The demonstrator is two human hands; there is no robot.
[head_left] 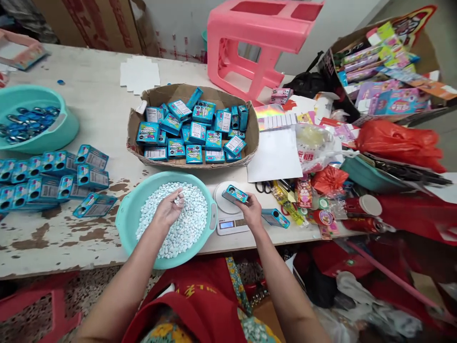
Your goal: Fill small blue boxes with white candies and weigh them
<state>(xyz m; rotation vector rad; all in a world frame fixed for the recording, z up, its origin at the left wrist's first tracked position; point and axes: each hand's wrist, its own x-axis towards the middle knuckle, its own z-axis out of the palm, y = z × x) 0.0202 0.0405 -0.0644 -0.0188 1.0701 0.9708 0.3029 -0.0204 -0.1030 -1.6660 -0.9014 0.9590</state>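
In the centre of the frame, a blue box (pixel 234 193) is clamped btwn thumb and fingers of the R hand (pixel 253 209), which are set at its right end. Its dark-ringed side is turned up, and the box is held over the round plate (pixel 228 208) of a small scale; whether box and plate touch can't be told. Left of this, the L hand (pixel 170 208) is held over white pieces (pixel 193 224) in the green basin (pixel 123 216), lower centre of frame. Its fingers are curled in, but it can't be told whether any pcs are gripped.

The step in hand looks to be the picking-up of pcs, w/ the box at the ready. Small pinches are prob. best taken, as loose smooth pcs are easily dropped in the gap btwn basin and scale. If the box is brought nearer the basin rim, strays are more likely caught. The box should be held lightly, since thin card is prob. dented by a hard squeeze. Neither hand should be leant on the plate when the display (pixel 226 224) is read; its digits are too small to be made out.

Another box (pixel 274 218) is laid just right of the R hand and should not be knocked by the wrist. More boxes are heaped in the brown carton (pixel 157 95), upper centre, and others are stood in rows (pixel 46 188) at far left.
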